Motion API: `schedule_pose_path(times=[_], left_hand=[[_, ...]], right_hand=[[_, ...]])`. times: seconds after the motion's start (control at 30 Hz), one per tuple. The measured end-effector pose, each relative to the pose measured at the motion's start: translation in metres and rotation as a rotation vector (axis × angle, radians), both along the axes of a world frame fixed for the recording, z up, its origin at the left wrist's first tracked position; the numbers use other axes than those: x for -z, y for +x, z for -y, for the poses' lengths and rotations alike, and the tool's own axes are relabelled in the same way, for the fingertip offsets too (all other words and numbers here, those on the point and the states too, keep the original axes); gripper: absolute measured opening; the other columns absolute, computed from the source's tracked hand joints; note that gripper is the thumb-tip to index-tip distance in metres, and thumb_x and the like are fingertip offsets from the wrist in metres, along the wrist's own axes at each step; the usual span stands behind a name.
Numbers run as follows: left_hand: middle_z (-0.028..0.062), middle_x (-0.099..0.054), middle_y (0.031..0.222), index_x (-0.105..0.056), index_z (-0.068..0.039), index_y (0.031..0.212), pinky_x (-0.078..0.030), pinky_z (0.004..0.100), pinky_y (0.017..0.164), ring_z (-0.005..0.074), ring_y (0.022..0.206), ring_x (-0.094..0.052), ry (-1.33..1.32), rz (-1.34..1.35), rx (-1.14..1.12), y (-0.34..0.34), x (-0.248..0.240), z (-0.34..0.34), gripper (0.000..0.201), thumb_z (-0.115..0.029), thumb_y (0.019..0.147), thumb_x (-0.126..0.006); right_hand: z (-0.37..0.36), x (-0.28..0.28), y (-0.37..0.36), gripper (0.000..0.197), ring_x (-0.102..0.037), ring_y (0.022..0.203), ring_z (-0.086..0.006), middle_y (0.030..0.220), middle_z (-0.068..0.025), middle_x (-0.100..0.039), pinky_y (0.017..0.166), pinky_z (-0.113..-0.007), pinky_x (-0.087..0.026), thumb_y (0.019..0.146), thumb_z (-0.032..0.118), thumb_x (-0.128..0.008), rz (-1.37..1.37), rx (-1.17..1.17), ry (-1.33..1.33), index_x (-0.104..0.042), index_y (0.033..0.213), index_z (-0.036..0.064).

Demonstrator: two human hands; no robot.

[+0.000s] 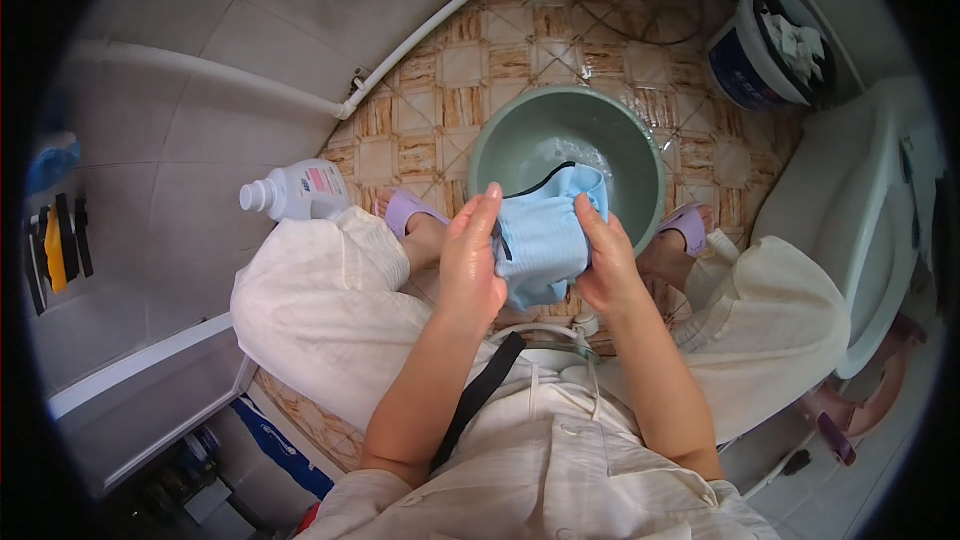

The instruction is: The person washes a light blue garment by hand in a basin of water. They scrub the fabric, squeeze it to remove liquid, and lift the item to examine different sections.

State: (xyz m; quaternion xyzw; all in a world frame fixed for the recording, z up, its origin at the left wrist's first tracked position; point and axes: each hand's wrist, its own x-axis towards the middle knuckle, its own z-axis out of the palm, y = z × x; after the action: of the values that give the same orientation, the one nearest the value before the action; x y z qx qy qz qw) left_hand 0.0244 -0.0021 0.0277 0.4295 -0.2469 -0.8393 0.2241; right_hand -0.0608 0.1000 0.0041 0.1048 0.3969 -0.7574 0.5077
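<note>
Cloth point(545, 235), pale blue with a thin black trim, is clenched between both hands and bunched up at its middle. It is grasped from one side by the left hand point(470, 260), fingers pressed flat along its edge, and from the other by the right hand point(605, 260), fingers curled over its top. The cloth is held just above the near rim of a green basin point(500, 140), which is set on the patterned tile floor point(450, 70) between two feet in lilac slippers point(405, 210). A little water is seen in the basin's bottom. A white bottle point(300, 190) is laid on its side near the left knee. A blue-and-white tub point(745, 65) is placed well beyond the basin, beside a white toilet point(860, 220)
</note>
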Motion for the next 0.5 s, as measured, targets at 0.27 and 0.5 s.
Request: schedule_pose_path(times=[0.27,0.5], left_hand=[[0.0017,-0.057,0.076,-0.054,-0.008,0.082,-0.043,0.0272,0.053,0.0134,0.062,-0.055,0.409,-0.020,0.015,0.000,0.039,-0.028,0.014,-0.022,0.085,-0.055],[0.0053,-0.061,0.082,-0.057,-0.008,0.088,-0.048,0.0313,0.060,0.0158,0.071,-0.059,0.469,-0.759,0.366,0.020,0.135,-0.001,0.018,-0.023,0.088,-0.049]], right_hand=[[0.012,0.013,0.043,0.024,-0.054,0.054,-0.0360,0.059,-0.0180,-0.054,0.053,-0.038,-0.045,0.076,0.029,-0.061,-1.563,-0.034,0.379,-0.060,0.075,0.0048],[0.027,0.018,0.058,0.040,-0.055,0.050,-0.0333,0.055,-0.0176,-0.055,0.047,-0.040,-0.042,0.072,0.040,-0.064,-1.651,0.130,0.570,-0.057,0.057,0.0030]])
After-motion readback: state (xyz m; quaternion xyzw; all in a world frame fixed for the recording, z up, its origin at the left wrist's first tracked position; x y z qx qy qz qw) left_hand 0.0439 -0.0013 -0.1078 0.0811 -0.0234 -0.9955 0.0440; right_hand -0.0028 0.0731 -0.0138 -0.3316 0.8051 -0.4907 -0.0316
